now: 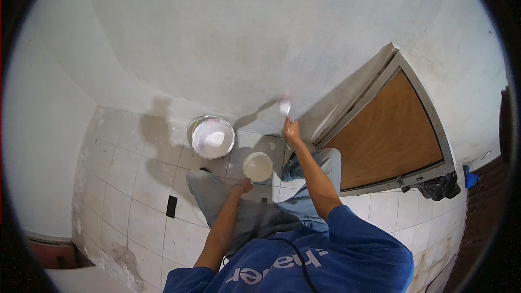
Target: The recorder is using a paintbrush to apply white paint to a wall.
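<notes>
Before me rises a pale painted wall (195,44). My right hand (291,130) grips the handle of a paintbrush (285,108), whose blurred head is held up at the lower wall. Whether the bristles touch the wall I cannot tell. Low between my knees, my left hand (245,186) holds a small whitish bucket (258,167) by its near rim. Some pale liquid appears to lie in it. A larger paint-smeared bucket (213,136) with white paint inside stands on the floor to the left, close to the wall.
A door with a brown panel and grey frame (390,130) stands ajar on the right. A black plastic bag (437,187) and a blue item (472,180) lie beyond its edge. On the tiled floor (146,228) rests a black phone-like object (171,206), left of my leg.
</notes>
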A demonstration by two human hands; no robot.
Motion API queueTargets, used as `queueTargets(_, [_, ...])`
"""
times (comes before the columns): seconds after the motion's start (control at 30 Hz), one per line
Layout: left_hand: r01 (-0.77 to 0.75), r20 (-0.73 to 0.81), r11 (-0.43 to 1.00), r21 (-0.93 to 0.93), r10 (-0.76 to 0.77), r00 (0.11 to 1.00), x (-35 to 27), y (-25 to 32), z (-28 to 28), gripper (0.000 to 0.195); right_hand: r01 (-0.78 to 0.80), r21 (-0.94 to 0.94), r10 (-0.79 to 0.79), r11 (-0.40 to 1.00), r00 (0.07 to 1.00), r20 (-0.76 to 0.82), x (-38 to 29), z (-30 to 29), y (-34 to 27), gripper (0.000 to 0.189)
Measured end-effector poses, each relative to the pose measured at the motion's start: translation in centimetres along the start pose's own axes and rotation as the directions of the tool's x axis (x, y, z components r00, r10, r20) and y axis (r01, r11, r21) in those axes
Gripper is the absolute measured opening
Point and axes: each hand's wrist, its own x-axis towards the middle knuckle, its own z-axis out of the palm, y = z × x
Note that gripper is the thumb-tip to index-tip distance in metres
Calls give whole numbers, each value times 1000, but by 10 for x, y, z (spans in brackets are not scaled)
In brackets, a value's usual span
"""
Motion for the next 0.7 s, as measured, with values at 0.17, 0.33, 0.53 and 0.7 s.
queueTargets(0.17, [25, -8, 999, -48, -26, 1000, -2, 4, -5, 36, -876, 288, 663, 386, 481, 573, -68, 37, 71, 24])
queueTargets(0.33, [27, -73, 1000, -16, -28, 997, -24, 12, -6, 34, -790, 509, 448, 342, 613, 650, -8, 12, -45, 28])
queueTargets(0.53, [-11, -95, 1000, -29, 8, 995, -3, 1, -4, 37, -108, 784, -68, 612, 980, 187, 109, -97, -255, 36])
queueTargets(0.7, [20, -89, 999, 25, -18, 996, 1, -18, 6, 36, 35, 503, -63, 864, 997, 39, 110, -49, -216, 41])
